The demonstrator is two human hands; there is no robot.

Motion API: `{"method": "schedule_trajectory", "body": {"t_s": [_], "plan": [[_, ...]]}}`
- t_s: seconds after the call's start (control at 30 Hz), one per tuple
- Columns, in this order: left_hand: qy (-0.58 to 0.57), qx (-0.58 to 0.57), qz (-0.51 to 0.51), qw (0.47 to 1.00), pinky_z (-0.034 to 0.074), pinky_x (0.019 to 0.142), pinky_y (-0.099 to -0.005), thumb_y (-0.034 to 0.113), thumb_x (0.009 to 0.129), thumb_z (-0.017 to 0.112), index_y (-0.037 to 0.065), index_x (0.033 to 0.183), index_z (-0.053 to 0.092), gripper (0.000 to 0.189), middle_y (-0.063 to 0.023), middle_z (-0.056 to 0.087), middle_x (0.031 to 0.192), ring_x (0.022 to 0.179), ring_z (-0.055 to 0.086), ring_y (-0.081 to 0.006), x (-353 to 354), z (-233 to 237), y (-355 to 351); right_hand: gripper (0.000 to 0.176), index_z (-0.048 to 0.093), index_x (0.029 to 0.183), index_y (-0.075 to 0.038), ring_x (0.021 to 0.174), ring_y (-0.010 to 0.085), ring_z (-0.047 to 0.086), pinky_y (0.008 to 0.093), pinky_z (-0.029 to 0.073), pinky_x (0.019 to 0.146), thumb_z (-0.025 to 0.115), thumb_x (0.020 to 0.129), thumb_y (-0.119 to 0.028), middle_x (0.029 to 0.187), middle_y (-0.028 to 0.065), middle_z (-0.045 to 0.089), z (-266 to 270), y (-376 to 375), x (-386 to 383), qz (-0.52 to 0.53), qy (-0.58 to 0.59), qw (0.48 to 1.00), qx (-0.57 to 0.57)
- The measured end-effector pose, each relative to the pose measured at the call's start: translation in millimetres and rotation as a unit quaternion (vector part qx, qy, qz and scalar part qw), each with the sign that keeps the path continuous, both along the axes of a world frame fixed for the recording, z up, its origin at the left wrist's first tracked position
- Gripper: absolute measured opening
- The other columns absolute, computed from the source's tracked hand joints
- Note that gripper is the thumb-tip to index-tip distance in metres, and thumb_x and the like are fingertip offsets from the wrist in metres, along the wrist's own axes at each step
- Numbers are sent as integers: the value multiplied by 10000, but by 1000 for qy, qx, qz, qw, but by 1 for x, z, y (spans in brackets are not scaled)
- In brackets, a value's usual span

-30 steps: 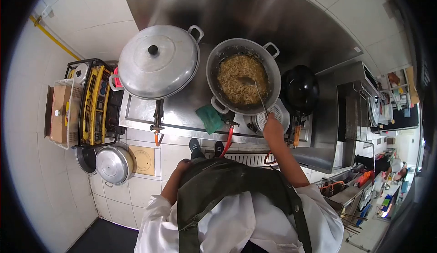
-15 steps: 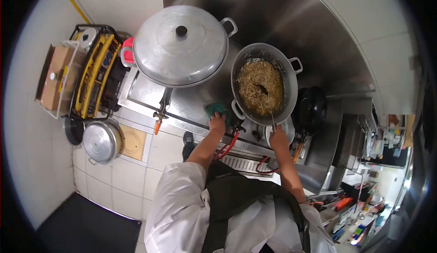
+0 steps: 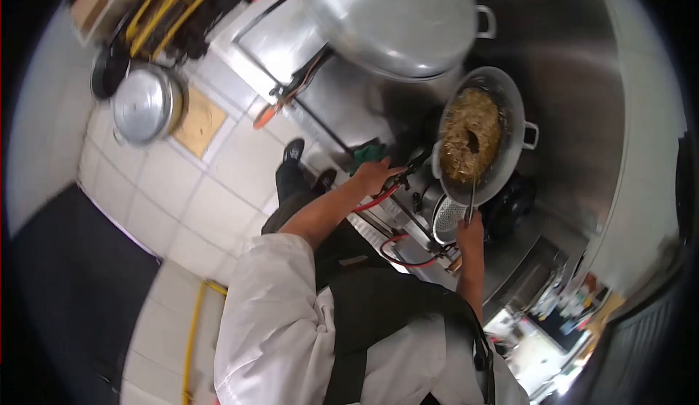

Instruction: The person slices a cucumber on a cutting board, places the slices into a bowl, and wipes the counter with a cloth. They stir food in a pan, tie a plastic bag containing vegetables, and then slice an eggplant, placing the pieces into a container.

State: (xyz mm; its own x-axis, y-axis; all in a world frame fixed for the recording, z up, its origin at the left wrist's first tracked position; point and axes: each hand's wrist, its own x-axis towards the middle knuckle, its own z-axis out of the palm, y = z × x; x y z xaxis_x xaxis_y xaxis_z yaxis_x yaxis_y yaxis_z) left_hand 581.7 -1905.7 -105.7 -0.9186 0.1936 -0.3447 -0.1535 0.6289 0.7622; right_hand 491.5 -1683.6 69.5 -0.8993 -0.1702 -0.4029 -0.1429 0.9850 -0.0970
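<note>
A wide metal pan (image 3: 515,143) holds a brown, shredded-looking food (image 3: 468,124) in liquid. In it rests the dark head of a long-handled utensil (image 3: 473,195), probably a ladle, its handle gripped by my right hand (image 3: 470,232). My left hand (image 3: 375,176) is at the stove's front edge, one finger stretched toward the black gas valve (image 3: 409,172). Just beyond that hand a crumpled green cloth (image 3: 366,155) lies on the steel. Beside my right hand sits a round perforated strainer (image 3: 446,221).
A large lidded pot (image 3: 393,19) stands left of the pan. Red gas hoses (image 3: 380,199) run along the stove front. A dark wok (image 3: 513,205) is at the right. Another lidded pot (image 3: 142,103) and a black mat (image 3: 80,281) are on the left.
The view has turned and tilted. My left hand has slid off the green cloth to the right, toward the gas valve. My right hand still holds the utensil in the pan.
</note>
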Motion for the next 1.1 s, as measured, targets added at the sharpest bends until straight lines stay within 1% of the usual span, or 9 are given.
{"method": "schedule_trajectory", "body": {"t_s": [0.07,0.17,0.27,0.4,0.57,0.63,0.73,0.83,1.1], "plan": [[51,5,11,999,493,739,-398,109,702,586,393,1320,320,731,-158,425,1214,911,573,-319,1,-19,7,303,443,1033,50,879,414,568,423,440,739,546,802,-116,909,273,571,-3,6,-3,23,-8,1000,11],[110,10,50,993,494,732,-384,177,736,580,394,1247,433,575,-118,439,1186,880,584,-289,3,-51,26,300,457,1016,51,827,372,579,380,437,733,563,802,-131,874,228,573,3,0,-4,37,-23,998,47],[138,26,63,988,495,734,-388,160,770,525,374,1260,430,543,-141,420,1222,887,580,-292,0,-77,43,290,465,1005,45,788,324,576,360,431,730,568,803,-135,839,185,570,0,14,-18,27,-24,995,95],[122,51,96,987,476,713,-363,195,803,509,356,1191,515,419,-109,448,1170,946,562,-265,1,-78,45,268,468,994,29,743,268,563,349,432,704,563,807,-138,812,151,555,0,31,-29,-4,-27,993,119],[100,28,85,991,482,724,-380,194,798,506,314,1238,483,457,-114,460,1129,944,554,-287,-6,-84,52,205,448,938,-5,526,176,502,310,407,494,555,820,-134,675,90,499,7,21,-30,-46,-46,991,119],[94,19,83,992,476,720,-382,205,807,508,295,1242,484,446,-112,465,1115,950,549,-290,-9,-86,55,176,432,911,-22,421,135,447,287,360,389,548,829,-126,603,56,460,9,1,-20,-72,-62,991,96],[69,7,85,994,468,716,-381,221,813,518,266,1249,482,440,-112,470,1102,954,545,-295,-13,-82,56,149,417,899,-39,346,107,387,268,303,324,534,842,-110,539,30,422,9,-6,-15,-75,-65,992,82],[40,-12,87,995,463,715,-375,246,801,544,249,1257,475,461,-112,469,1111,953,542,-299,-15,-76,56,137,410,885,-45,334,109,377,272,294,318,530,844,-98,533,26,414,10,-16,-10,-105,-65,990,74],[50,13,90,995,466,706,-372,254,766,576,256,1261,470,506,-111,469,1128,950,542,-292,-14,-79,54,145,376,869,-92,325,104,376,258,280,272,512,857,-141,522,21,405,9,5,-21,-39,-67,994,71]]}}
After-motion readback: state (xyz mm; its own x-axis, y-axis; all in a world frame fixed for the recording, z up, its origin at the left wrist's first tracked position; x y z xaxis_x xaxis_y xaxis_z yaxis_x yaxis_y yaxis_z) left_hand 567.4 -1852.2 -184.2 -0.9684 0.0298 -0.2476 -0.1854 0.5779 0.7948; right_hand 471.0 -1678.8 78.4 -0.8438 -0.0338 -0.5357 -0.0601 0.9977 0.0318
